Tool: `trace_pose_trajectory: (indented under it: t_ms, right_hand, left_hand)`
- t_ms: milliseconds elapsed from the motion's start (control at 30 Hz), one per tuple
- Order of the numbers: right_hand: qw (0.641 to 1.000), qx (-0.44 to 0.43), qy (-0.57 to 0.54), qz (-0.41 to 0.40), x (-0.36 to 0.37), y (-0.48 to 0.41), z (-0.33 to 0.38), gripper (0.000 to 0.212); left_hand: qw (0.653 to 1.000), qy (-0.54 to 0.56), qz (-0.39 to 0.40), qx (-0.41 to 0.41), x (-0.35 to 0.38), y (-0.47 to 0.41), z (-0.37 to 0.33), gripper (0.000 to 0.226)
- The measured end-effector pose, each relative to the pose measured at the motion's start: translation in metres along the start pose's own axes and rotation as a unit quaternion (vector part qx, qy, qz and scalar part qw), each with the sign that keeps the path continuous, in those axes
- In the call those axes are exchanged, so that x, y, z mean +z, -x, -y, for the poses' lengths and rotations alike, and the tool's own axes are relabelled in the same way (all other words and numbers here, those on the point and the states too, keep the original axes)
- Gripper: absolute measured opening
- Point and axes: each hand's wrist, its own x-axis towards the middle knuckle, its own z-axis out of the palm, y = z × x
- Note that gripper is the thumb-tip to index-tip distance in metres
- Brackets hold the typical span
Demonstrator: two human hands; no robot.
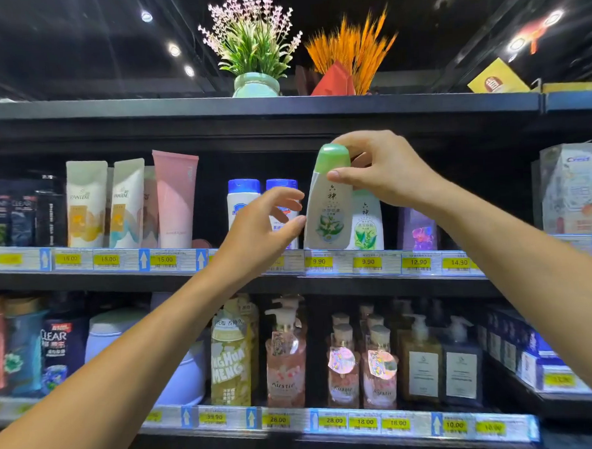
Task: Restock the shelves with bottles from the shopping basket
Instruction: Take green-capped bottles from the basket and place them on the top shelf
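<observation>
- Pinches the green-capped bottle [327,219] by its cap alone with the right hand [384,175], thumb in front and fingers over the top, just right of the frame's centre.
- Rests the bottle's base on the front lip of the middle shelf [376,283], directly above the left 9.90 tag [319,261], apparently leaning a little rather than standing plumb.
- Holds the left hand [260,233] loosely curled at the bottle's left flank, gripping nothing; cannot tell whether the thumb tip touches the label or only hovers beside it.
- Risks a forward topple: high grip, base close to the edge, no firm support low down.
- Probably loses the bottle off the lip, toward the pump bottles [286,355] in the lower centre, by letting go before seating the base flat.
- Risks a slip through the pinch too, given a smooth, rounded cap and all the weight hanging below it.
- May knock over the twin bottle [368,227] just behind and to the right, by shoving back at the cap instead of guiding the body.
- May brush the blue-capped bottles [244,199] behind the left hand, left of centre, with the knuckles on a careless pull-back.
- Calls for a steadying left palm low on the bottle before any release.
- Shows no shopping basket anywhere in the frame, so cannot judge the stock left to shelve.
</observation>
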Motion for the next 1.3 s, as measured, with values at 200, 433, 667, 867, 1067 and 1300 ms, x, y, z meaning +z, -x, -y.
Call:
trace_pose_trajectory:
  t_ms: [200, 433, 667, 867, 1067, 1300]
  right_hand:
    - [0.999, 0.047, -0.019, 0.010, 0.021, -0.007, -0.022, 0.037]
    - [0.995, 0.094, -0.024, 0.016, 0.038, -0.008, -0.034, 0.050]
    - [0.994, 0.108, 0.013, 0.001, 0.048, -0.014, -0.039, 0.052]
    - [0.993, 0.109, 0.052, 0.000, 0.053, -0.015, -0.043, 0.053]
    - [0.991, 0.116, 0.066, 0.013, 0.050, -0.008, -0.041, 0.067]
    - [0.960, 0.157, 0.224, 0.064, 0.053, 0.022, -0.036, 0.063]
  left_hand:
    - [0.989, -0.140, 0.029, 0.032, 0.004, 0.012, 0.005, 0.032]
    - [0.969, -0.228, 0.070, 0.070, 0.013, 0.020, 0.012, 0.040]
    - [0.945, -0.300, 0.080, 0.100, 0.018, 0.019, 0.004, 0.047]
    - [0.922, -0.356, 0.091, 0.123, 0.021, 0.019, 0.002, 0.049]
    - [0.912, -0.380, 0.094, 0.124, 0.021, 0.018, 0.001, 0.045]
    - [0.892, -0.422, 0.102, 0.128, 0.022, 0.020, 0.003, 0.051]
